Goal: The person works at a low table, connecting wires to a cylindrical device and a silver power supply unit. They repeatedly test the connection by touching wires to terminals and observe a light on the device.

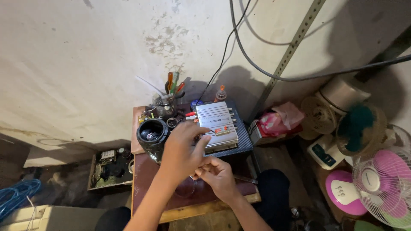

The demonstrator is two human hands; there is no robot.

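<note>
Right hand (pixel 219 174) sits nearest, low on the brown table (pixel 145 171), fingers curled in a pinch on something small. Can't tell what; could be a wire end or a small part. Left hand (pixel 182 147) is just above it, fingers spread and bent, tips on the near edge of the silver amplifier (pixel 217 125), apparently on one of the leads there, not gripping the case.

Amplifier lies flat on a dark carbon-pattern box (pixel 245 139), centre-back of the table, red-tipped plugs (pixel 191 114) at its far-left edge.

My read: doing this well means keeping the left hand steadying the unit while the right guides the small piece in. Slow, square to the socket, no tugging on the thin leads.

Black round speaker housing (pixel 152 133) stands just left of the hands. Behind it, a jar of screwdrivers (pixel 170 96) against the wall.

Table is small, dark, worn wood edge. Stained plaster wall, black cables (pixel 257 64), slotted metal strip (pixel 291 49). Circuit board (pixel 109 167) on floor left; fans (pixel 381 184) right.
</note>
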